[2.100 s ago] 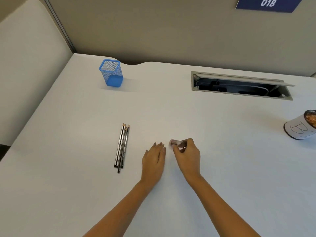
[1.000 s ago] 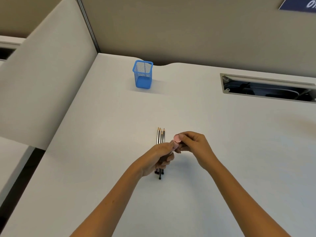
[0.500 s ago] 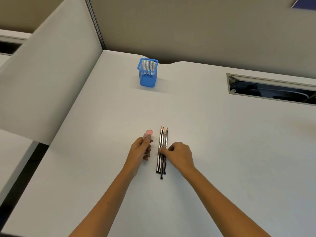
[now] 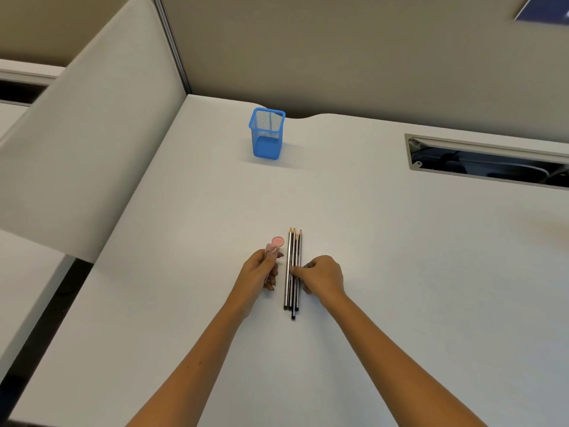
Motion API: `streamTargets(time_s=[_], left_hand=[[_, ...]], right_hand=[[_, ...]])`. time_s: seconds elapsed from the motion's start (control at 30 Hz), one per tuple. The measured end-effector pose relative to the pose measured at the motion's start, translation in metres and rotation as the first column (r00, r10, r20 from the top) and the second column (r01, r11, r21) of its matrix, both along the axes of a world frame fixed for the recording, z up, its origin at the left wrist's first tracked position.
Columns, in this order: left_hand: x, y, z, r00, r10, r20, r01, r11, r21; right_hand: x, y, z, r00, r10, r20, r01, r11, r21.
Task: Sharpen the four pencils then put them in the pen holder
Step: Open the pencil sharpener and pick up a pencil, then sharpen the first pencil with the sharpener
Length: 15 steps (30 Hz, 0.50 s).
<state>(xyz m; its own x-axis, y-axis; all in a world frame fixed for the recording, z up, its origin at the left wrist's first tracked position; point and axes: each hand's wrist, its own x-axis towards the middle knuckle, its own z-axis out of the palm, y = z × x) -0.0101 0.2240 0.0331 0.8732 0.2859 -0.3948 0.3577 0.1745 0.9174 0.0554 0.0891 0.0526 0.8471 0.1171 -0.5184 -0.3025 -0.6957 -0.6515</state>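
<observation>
Several dark pencils (image 4: pixel 293 251) lie side by side on the white desk (image 4: pixel 400 272), tips pointing away from me. My left hand (image 4: pixel 260 272) grips a small clear sharpener with a pink cap (image 4: pixel 275 245), just left of the pencils. My right hand (image 4: pixel 321 277) rests on the middle of the bundle with curled fingers pinching at the pencils. A blue mesh pen holder (image 4: pixel 266 137) stands upright at the far side of the desk, with nothing visible inside.
A grey partition (image 4: pixel 92 143) borders the desk on the left. An open cable slot (image 4: pixel 486 161) is cut into the desk at the far right. A beige wall (image 4: pixel 369 50) runs behind.
The sharpener passed from my right hand to my left, which moved left of the pencils. My right hand came down onto the pencil bundle. The view shifted left.
</observation>
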Motion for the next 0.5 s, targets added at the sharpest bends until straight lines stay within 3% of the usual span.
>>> streamTargets(time_s=[0.3, 0.4, 0.5], left_hand=[[0.001, -0.005, 0.014, 0.997, -0.071, -0.01, 0.071, 0.997, 0.019], [0.002, -0.009, 0.023, 0.993, -0.114, 0.008, 0.114, 0.993, 0.016], [0.009, -0.016, 0.034, 0.986, -0.158, 0.048, 0.157, 0.987, 0.032]], right_hand=[[0.003, -0.031, 0.015, 0.997, -0.052, 0.056, 0.039, 0.978, 0.204], [0.005, -0.061, 0.027, 0.952, 0.018, 0.307, -0.07, 0.984, 0.161], [0.007, -0.098, 0.041, 0.805, 0.167, 0.569, -0.202, 0.979, -0.001]])
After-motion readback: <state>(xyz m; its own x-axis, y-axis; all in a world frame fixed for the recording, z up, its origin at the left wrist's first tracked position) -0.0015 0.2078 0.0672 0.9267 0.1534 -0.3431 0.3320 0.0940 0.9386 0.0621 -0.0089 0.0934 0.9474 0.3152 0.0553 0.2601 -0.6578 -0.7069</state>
